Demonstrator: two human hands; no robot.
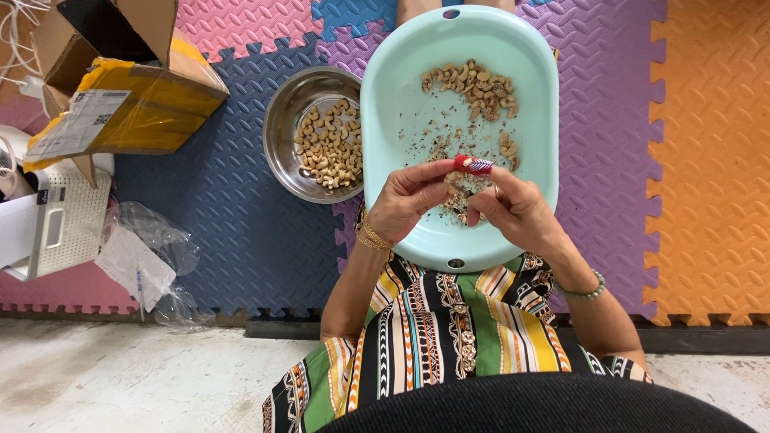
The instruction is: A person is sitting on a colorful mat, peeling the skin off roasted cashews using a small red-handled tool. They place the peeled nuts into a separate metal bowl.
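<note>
Both hands meet over the near end of a pale blue oval tub (385,104) that rests on the person's lap. The left hand (407,200) is curled, its fingertips pinched on a single cashew (454,183) held between the two hands. The right hand (517,210) is closed around a small red-handled tool (473,165), whose striped end shows above the thumb, just beside the nut. Under the hands lie scraps of skin (459,207); a heap of unpeeled cashews (475,87) sits toward the far end of the tub, with loose flakes scattered between. Touching the tub's left rim, a steel bowl (282,120) on the foam floor mat (233,216) holds peeled cashews (330,146). A torn cardboard box (120,96) lies at the mat's far left corner.
</note>
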